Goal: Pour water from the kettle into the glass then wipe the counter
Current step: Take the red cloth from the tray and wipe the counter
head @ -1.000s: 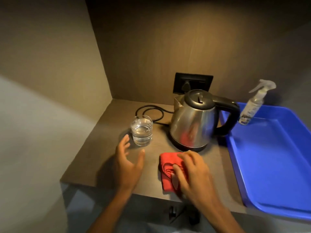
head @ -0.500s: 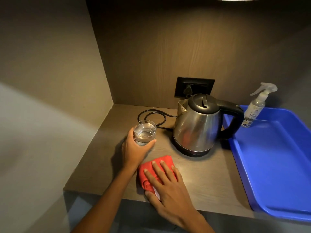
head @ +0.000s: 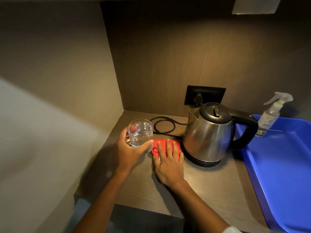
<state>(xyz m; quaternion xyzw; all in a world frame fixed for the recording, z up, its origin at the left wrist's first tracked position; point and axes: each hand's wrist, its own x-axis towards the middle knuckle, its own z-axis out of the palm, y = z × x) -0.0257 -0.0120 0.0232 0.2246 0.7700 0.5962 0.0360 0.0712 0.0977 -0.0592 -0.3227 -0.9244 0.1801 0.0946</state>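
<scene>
My left hand (head: 130,153) grips a clear glass (head: 140,132) holding water and has it lifted off the wooden counter (head: 210,182), at the left. My right hand (head: 168,163) lies flat, fingers spread, pressing a red cloth (head: 155,146) onto the counter just left of the kettle. The steel kettle (head: 208,137) with black lid and handle stands upright on its base, spout toward the back wall. Most of the cloth is hidden under my fingers.
A black cord (head: 164,125) loops from the kettle toward a wall socket (head: 204,95). A blue tray (head: 286,165) fills the right side, with a spray bottle (head: 271,117) at its back corner. Walls close in on the left and behind.
My left hand closed on the glass and raised it off the counter. My right hand slid the red cloth back toward the spot where the glass stood, close to the kettle.
</scene>
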